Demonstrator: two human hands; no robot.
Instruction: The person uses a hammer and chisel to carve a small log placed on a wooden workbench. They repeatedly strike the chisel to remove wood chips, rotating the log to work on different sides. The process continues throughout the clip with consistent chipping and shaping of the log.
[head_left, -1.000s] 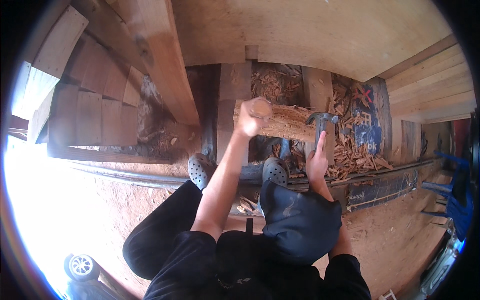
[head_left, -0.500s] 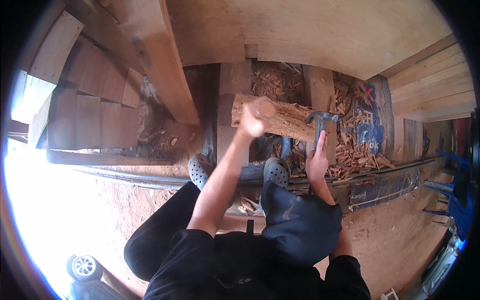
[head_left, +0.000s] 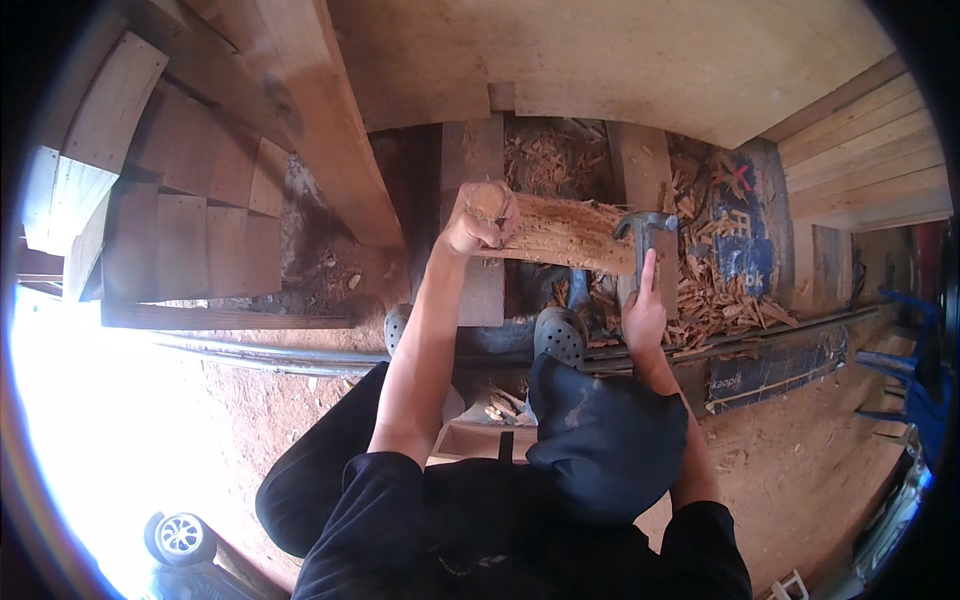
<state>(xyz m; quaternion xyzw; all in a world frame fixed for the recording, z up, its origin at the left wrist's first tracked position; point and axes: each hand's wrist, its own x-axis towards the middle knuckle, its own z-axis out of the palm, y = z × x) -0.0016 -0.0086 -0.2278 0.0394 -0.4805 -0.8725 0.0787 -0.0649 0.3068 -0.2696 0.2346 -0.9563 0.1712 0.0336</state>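
A chipped, rough timber (head_left: pixel 570 232) lies crosswise, a round-ended wooden tool (head_left: pixel 488 201) at its left, a dark claw hammer (head_left: pixel 646 226) at its right.

Person's left arm (head_left: pixel 415 360) reaching forward, slanting slightly inward, left hand (head_left: pixel 480 218) closed in a fist, right forearm (head_left: pixel 658 372) angled forward and inward, right hand (head_left: pixel 643 320) curled in a grip, index finger (head_left: pixel 649 268) pointing forward.

Pale lettering (head_left: pixel 754 281) stands on a dark blue sheet (head_left: pixel 748 252) at right, below a red cross-shaped mark (head_left: pixel 744 178). A dark panel (head_left: pixel 785 368) nearer the person bears small pale lettering at its left end. The black shirt (head_left: pixel 570 565) shows a faint emblem (head_left: pixel 487 562), too small to make out.
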